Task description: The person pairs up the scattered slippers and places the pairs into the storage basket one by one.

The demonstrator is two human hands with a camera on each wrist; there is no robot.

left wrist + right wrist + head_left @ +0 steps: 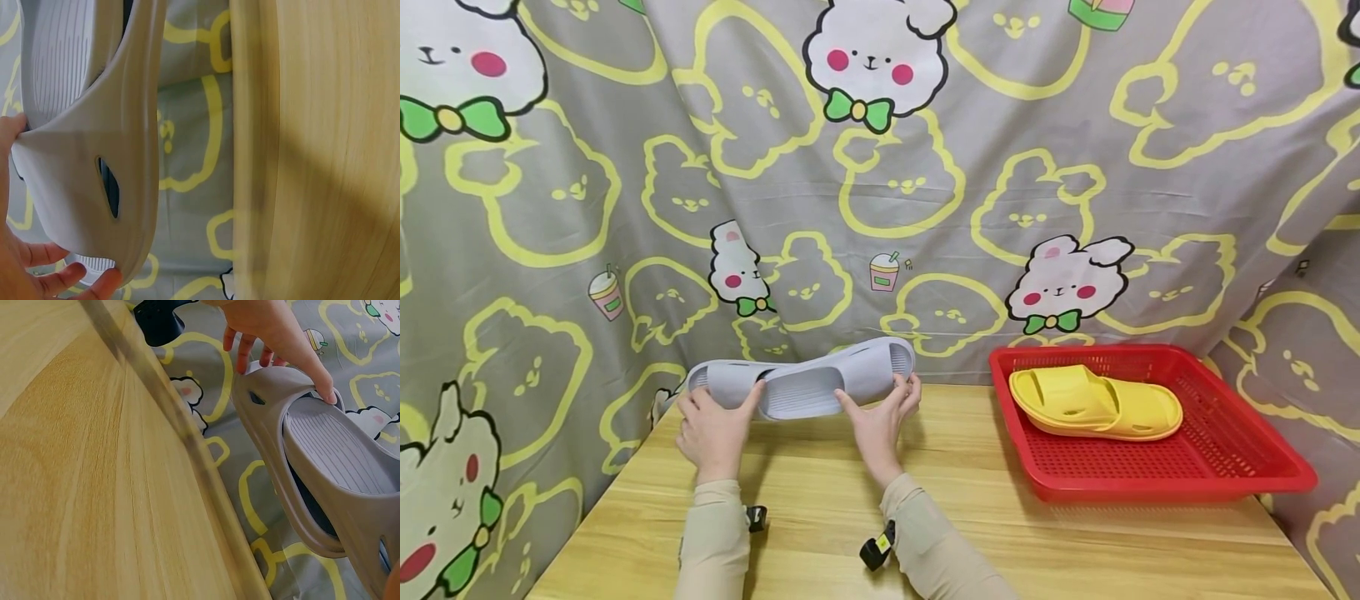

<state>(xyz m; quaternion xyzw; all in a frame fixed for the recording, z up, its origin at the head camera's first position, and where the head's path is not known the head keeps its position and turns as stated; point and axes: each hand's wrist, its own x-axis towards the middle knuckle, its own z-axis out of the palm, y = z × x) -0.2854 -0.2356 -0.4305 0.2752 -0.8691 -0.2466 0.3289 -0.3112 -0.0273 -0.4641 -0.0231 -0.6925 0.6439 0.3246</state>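
Slippers (805, 392), grey, ridged inside, pinched by my left grip (713, 429), right grip (882, 427); wood-grain desk (812, 492) below, cartoon-print cloth (865, 242) beyond.

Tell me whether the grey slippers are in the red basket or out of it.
Out: the left hand and right hand grip the grey slippers, left of the red basket in the head view.

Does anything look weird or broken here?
Nothing looks spilled or broken. One funny thing: the pale grey rubbery slippers, held by the left hand and right hand, are tucked together with toes pointing opposite ways, like one two-ended shoe. The yellow rubbery slippers in the red rectangular plastic basket seem tucked that way too.
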